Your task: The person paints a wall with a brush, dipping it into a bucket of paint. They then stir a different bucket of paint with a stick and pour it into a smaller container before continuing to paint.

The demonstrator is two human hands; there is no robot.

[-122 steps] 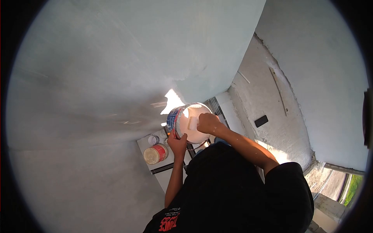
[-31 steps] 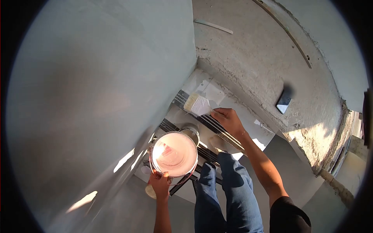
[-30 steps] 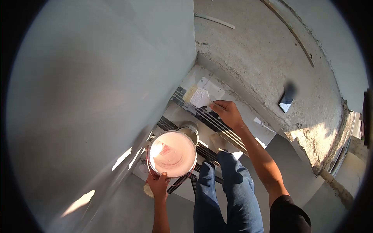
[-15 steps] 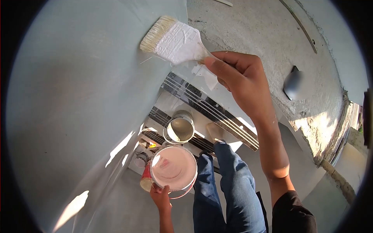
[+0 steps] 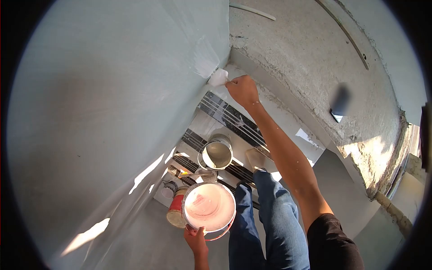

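Observation:
My right hand (image 5: 243,91), its arm stretched forward, is closed round the handle of a wide paintbrush (image 5: 219,77). The brush's pale body is pressed up to the grey wall (image 5: 112,112) near its corner; its bristles hardly show. A whitish wet streak (image 5: 204,60) marks the wall just above the brush. Low in front of me, my left hand (image 5: 195,240) grips the near rim of a paint bucket (image 5: 185,211), thumb on top. Pale pink-looking paint (image 5: 209,204) lies in the bucket, partly sunlit.
Below are steps with black striped edges (image 5: 234,119). A second bucket (image 5: 220,137), a red can (image 5: 176,204) and a small tin (image 5: 168,189) stand along the wall. On the concrete ledge (image 5: 288,54) lie a blurred dark object (image 5: 340,99) and a thin strip (image 5: 346,33).
My right hand has moved the paintbrush away from me and down to the wall corner, where a wet streak now shows. The bucket in my left hand sits slightly lower and farther right in view.

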